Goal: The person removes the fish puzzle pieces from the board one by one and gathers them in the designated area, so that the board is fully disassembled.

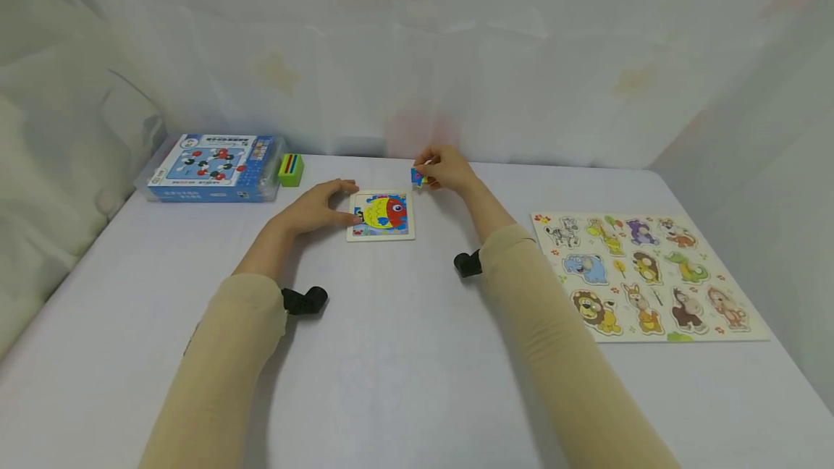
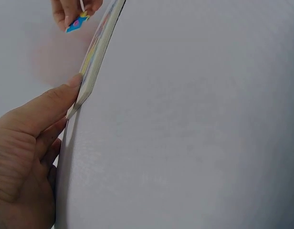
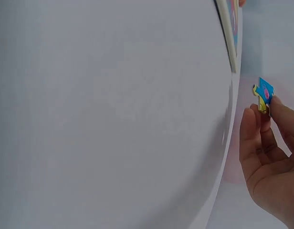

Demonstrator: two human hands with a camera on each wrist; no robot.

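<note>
A small square fish puzzle (image 1: pixel 384 213) in a pale wooden frame lies on the table, showing a yellow body and red head. My left hand (image 1: pixel 321 207) is at its left side, the thumb resting on the left edge and the forefinger near the upper left corner. In the left wrist view the straight thumb (image 2: pixel 56 100) touches the frame's edge. Beyond the puzzle's upper right corner, my right hand (image 1: pixel 449 167) pinches a blue and yellow puzzle piece (image 3: pixel 265 90) between thumb and fingers, raised off the table.
At the back left are a blue boxed molecule set (image 1: pixel 208 168) and a green block (image 1: pixel 290 170) with coloured stripes. A large animal puzzle board (image 1: pixel 641 277) lies on the right. Behind the white table (image 1: pixel 391 353) hangs a pale curtain (image 1: pixel 521 56).
</note>
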